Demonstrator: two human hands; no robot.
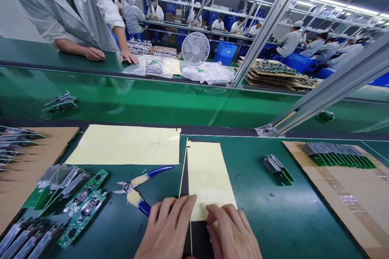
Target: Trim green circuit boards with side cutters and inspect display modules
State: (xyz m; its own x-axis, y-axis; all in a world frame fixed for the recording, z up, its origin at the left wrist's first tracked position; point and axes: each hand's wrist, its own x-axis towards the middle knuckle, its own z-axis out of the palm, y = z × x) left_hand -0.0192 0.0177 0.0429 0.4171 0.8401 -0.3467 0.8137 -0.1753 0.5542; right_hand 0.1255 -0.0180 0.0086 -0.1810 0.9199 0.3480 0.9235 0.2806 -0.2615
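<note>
In front of me lies a long strip of pale yellow paper [209,174] with black sheet material [199,236] showing along its left edge and at its near end. My left hand [170,224] is closed over the left edge, its fingers together and its thumb mostly hidden. On the right edge, my right hand [229,230] has thumb and fingertips pinched at the near end of the yellow paper. Blue-handled side cutters [133,190] lie open just beyond my left hand. A wider pale yellow sheet [127,145] lies flat behind them.
Green circuit boards [86,206] crowd the left, beside cardboard [51,145]. A small board [278,170] lies right of the strip; more boards [338,153] stand in a row on cardboard [343,194]. A metal post [328,81] slants across the right. A co-worker's hands [129,56] rest beyond the belt.
</note>
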